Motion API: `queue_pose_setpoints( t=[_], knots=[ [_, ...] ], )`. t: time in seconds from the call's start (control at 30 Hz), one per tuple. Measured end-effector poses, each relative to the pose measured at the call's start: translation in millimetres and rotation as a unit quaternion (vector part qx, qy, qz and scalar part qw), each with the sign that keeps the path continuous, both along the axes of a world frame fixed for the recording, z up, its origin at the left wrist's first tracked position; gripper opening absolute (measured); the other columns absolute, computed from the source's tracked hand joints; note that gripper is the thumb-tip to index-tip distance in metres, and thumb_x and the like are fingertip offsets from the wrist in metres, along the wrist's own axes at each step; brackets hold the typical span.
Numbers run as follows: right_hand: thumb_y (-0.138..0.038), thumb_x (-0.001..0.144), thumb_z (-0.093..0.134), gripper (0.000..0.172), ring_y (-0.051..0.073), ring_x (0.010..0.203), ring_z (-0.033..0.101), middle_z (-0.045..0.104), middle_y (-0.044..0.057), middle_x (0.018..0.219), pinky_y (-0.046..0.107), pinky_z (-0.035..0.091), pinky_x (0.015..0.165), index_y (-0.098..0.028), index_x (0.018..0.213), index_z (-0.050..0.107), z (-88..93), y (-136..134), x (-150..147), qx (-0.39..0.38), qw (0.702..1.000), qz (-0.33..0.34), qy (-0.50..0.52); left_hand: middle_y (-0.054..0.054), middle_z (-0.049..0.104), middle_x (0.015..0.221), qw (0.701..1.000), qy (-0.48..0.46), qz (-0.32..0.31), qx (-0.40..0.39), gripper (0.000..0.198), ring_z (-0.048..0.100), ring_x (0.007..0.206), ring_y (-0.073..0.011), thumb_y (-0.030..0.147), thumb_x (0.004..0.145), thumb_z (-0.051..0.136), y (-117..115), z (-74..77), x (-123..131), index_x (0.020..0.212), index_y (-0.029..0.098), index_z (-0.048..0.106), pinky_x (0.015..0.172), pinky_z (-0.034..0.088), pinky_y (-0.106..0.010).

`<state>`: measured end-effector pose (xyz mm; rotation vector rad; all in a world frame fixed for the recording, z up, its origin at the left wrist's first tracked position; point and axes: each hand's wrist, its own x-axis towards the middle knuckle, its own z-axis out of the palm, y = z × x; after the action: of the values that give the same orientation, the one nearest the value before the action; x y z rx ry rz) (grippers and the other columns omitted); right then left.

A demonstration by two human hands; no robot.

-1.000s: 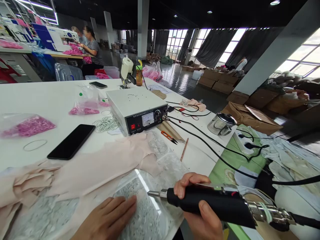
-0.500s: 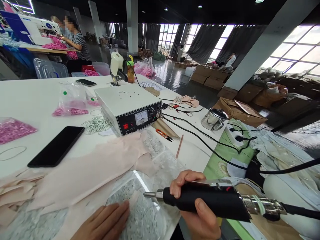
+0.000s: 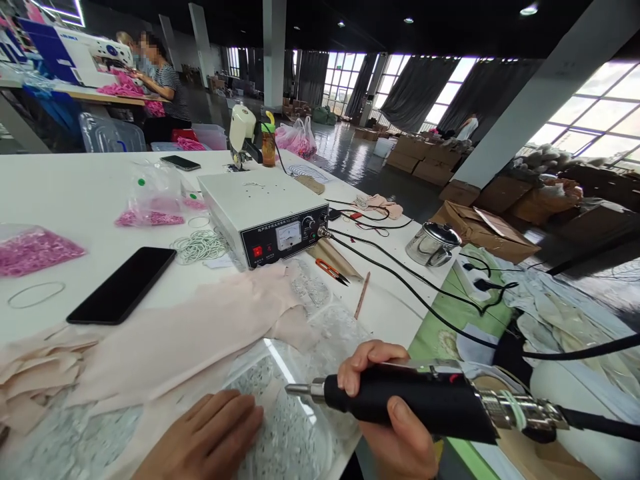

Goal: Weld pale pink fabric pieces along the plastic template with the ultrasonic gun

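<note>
My right hand is wrapped round a black handheld ultrasonic welding tool, whose metal tip points left above a speckled grey slab. A cable runs from its back end off to the right. My left hand rests palm down on the slab, fingers stretched side by side, just left of the tip. By its fingertips lies a small corner of pale pink fabric. Behind that hand, a larger piece of pale pink fabric spreads across the table.
A control box with a dial and red switch stands behind the fabric. Orange thread snips, a black phone, rubber bands and a steel mug lie around it. Cables cross the right edge. A co-worker sits at a sewing machine.
The camera's view has turned slightly, so the background sits further right. My left hand's fingers look a little more bent. The welding tool has barely moved.
</note>
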<state>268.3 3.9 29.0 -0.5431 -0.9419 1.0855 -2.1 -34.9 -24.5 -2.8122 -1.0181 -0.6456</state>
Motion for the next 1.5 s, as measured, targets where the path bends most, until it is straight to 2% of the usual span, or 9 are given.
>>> queue_pose_setpoints(
  t=[0.17, 0.33, 0.53, 0.73, 0.97, 1.07, 1.23, 1.4, 1.5],
  knots=[
    [-0.044, 0.085, 0.066, 0.024, 0.015, 0.058, 0.059, 0.061, 0.002, 0.083, 0.035, 0.051, 0.056, -0.024, 0.097, 0.071, 1.6, 0.8, -0.3, -0.002, 1.000, -0.006, -0.016, -0.004, 0.075, 0.113, 0.996, -0.062, 0.033, -0.059, 0.041, 0.071, 0.105, -0.0191, 0.006, 0.099, 0.043, -2.5, 18.2, 9.1, 0.128, 0.025, 0.064, 0.093, 0.057, -0.024],
    [-0.044, 0.084, 0.064, 0.025, 0.016, 0.057, 0.057, 0.059, 0.002, 0.081, 0.034, 0.048, 0.055, -0.023, 0.096, 0.069, 1.9, 1.5, 1.1, 0.005, 0.999, -0.007, -0.036, -0.004, 0.074, 0.116, 0.993, -0.070, 0.031, -0.086, 0.045, 0.070, 0.107, -0.0187, 0.001, 0.096, 0.043, -9.6, 29.7, 11.2, 0.130, 0.024, 0.061, 0.098, 0.056, -0.023],
    [-0.047, 0.086, 0.062, 0.025, 0.016, 0.060, 0.053, 0.055, 0.002, 0.082, 0.037, 0.049, 0.057, -0.026, 0.097, 0.069, -4.0, -1.1, 3.7, -0.011, 0.999, -0.012, -0.052, -0.003, 0.073, 0.116, 0.985, -0.115, 0.058, -0.114, 0.048, 0.068, 0.108, -0.0198, 0.000, 0.096, 0.039, -15.9, 23.8, 13.1, 0.129, 0.027, 0.063, 0.098, 0.056, -0.027],
    [-0.048, 0.084, 0.063, 0.026, 0.018, 0.062, 0.053, 0.053, 0.002, 0.084, 0.041, 0.050, 0.060, -0.028, 0.098, 0.069, -7.5, -2.3, 10.4, -0.036, 0.997, -0.006, -0.065, -0.008, 0.074, 0.111, 0.992, -0.097, 0.059, -0.050, 0.045, 0.068, 0.107, -0.0225, 0.004, 0.103, 0.030, -19.3, 15.4, 17.8, 0.129, 0.021, 0.062, 0.097, 0.056, -0.031],
    [-0.046, 0.084, 0.064, 0.025, 0.019, 0.062, 0.057, 0.055, 0.003, 0.084, 0.042, 0.051, 0.061, -0.027, 0.098, 0.071, -9.3, -3.0, 12.0, -0.033, 0.997, 0.004, -0.064, -0.008, 0.073, 0.108, 0.992, -0.086, 0.078, -0.047, 0.039, 0.069, 0.103, -0.0234, 0.005, 0.102, 0.038, -23.5, 3.8, 22.8, 0.127, 0.022, 0.062, 0.098, 0.054, -0.036],
    [-0.045, 0.084, 0.063, 0.025, 0.018, 0.061, 0.059, 0.057, 0.003, 0.083, 0.041, 0.052, 0.060, -0.026, 0.098, 0.072, -7.5, -1.8, 10.1, -0.021, 0.997, 0.001, -0.068, -0.009, 0.072, 0.105, 0.993, -0.093, 0.068, -0.014, 0.035, 0.068, 0.098, -0.0231, 0.005, 0.101, 0.043, -21.8, 1.4, 24.7, 0.126, 0.020, 0.061, 0.095, 0.055, -0.035],
    [-0.042, 0.083, 0.061, 0.024, 0.016, 0.056, 0.059, 0.059, 0.002, 0.078, 0.037, 0.052, 0.055, -0.024, 0.094, 0.072, 1.2, 1.9, 4.4, 0.005, 0.996, -0.026, -0.086, -0.010, 0.070, 0.101, 0.995, -0.080, 0.058, 0.030, 0.029, 0.067, 0.092, -0.0234, 0.004, 0.101, 0.048, -17.4, 8.0, 26.4, 0.125, 0.015, 0.058, 0.090, 0.055, -0.036],
    [-0.043, 0.082, 0.062, 0.024, 0.016, 0.056, 0.057, 0.059, 0.001, 0.077, 0.037, 0.051, 0.055, -0.024, 0.092, 0.072, 4.1, 1.6, 0.6, 0.002, 0.996, -0.029, -0.083, -0.009, 0.070, 0.103, 0.998, -0.058, 0.036, -0.003, 0.031, 0.066, 0.092, -0.0219, 0.003, 0.101, 0.047, -16.3, 23.5, 21.4, 0.128, 0.016, 0.058, 0.092, 0.055, -0.034],
    [-0.043, 0.084, 0.060, 0.024, 0.016, 0.058, 0.058, 0.059, 0.001, 0.079, 0.036, 0.052, 0.056, -0.024, 0.094, 0.071, 2.1, 1.5, -0.4, 0.002, 0.997, -0.022, -0.076, -0.009, 0.070, 0.103, 0.997, -0.061, 0.038, -0.008, 0.029, 0.065, 0.092, -0.0215, 0.004, 0.102, 0.050, -16.1, 27.5, 20.2, 0.126, 0.017, 0.060, 0.092, 0.055, -0.033]
  ],
)
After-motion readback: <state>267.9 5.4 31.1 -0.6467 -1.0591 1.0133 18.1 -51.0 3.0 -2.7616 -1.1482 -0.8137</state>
